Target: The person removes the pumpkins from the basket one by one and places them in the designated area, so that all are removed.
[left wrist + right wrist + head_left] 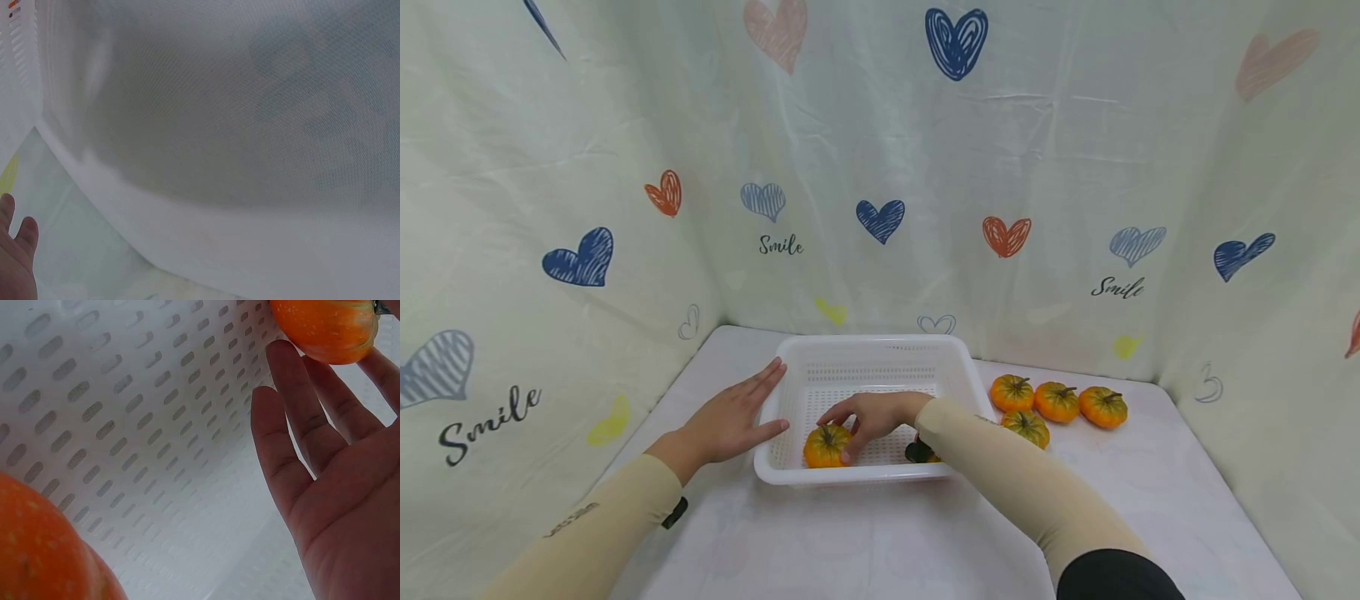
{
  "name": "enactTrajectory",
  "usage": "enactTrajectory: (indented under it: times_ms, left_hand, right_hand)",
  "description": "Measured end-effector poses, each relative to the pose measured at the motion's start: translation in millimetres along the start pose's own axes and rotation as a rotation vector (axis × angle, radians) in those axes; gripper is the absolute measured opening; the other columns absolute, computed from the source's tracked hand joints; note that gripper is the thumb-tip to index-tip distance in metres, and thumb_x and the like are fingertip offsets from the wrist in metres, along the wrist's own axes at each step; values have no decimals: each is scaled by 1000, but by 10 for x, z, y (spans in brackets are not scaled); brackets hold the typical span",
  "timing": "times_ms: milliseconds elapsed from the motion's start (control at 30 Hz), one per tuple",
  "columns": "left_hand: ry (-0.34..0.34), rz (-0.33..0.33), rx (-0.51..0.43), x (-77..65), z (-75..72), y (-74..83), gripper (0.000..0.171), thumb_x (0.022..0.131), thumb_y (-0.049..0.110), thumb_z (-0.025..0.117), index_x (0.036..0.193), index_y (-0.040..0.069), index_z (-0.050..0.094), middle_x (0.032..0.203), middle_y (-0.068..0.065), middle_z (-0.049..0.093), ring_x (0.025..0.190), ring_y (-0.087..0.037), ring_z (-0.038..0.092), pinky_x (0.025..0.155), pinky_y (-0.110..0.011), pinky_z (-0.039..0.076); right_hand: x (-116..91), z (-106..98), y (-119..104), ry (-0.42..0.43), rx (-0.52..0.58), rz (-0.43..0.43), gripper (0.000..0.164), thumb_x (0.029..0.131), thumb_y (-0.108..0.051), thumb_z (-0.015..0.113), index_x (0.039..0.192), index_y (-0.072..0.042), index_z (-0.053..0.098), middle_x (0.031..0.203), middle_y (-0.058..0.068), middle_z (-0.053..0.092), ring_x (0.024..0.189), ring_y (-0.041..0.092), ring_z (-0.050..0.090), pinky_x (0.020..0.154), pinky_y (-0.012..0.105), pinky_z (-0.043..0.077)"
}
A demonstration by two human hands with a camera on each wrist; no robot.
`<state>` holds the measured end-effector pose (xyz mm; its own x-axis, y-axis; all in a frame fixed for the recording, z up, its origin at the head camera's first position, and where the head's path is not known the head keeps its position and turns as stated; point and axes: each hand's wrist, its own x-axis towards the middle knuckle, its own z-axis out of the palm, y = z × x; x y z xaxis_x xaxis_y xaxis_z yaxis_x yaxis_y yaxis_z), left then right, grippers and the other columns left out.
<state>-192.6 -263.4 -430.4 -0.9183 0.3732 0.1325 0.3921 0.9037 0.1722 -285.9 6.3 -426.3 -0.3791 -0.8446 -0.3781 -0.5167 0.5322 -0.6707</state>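
Observation:
A white perforated plastic basket point(865, 477) stands on the table. Inside, near its front left corner, my right hand point(880, 417) holds a small orange pumpkin point(824, 447) between thumb and fingers. In the right wrist view the fingers curve under that pumpkin point(331, 328). A second pumpkin point(917, 451), with a dark green part showing, lies in the basket by the front wall, partly covered by my right forearm. Its orange side point(44, 550) fills the lower left of the right wrist view. My left hand point(730, 417), fingers straight, rests at the basket's left rim.
To the right of the basket, several more orange pumpkins point(1057, 402) sit close together on the white-covered table point(865, 542). A pale curtain point(1045, 150) printed with hearts hangs behind and at both sides.

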Motion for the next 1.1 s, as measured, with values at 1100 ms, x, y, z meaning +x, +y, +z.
enactTrajectory:
  times_ms: [1100]
  left_hand:
    - [-8,-19,-6,1,17,-6,89,95,56,55,160,8,18,166,-9,14,146,-33,27,112,-57,30]
  right_hand:
    - [44,0,11,27,-42,-26,75,83,-26,83,150,-21,47,141,-4,53,107,12,54,94,24,47]
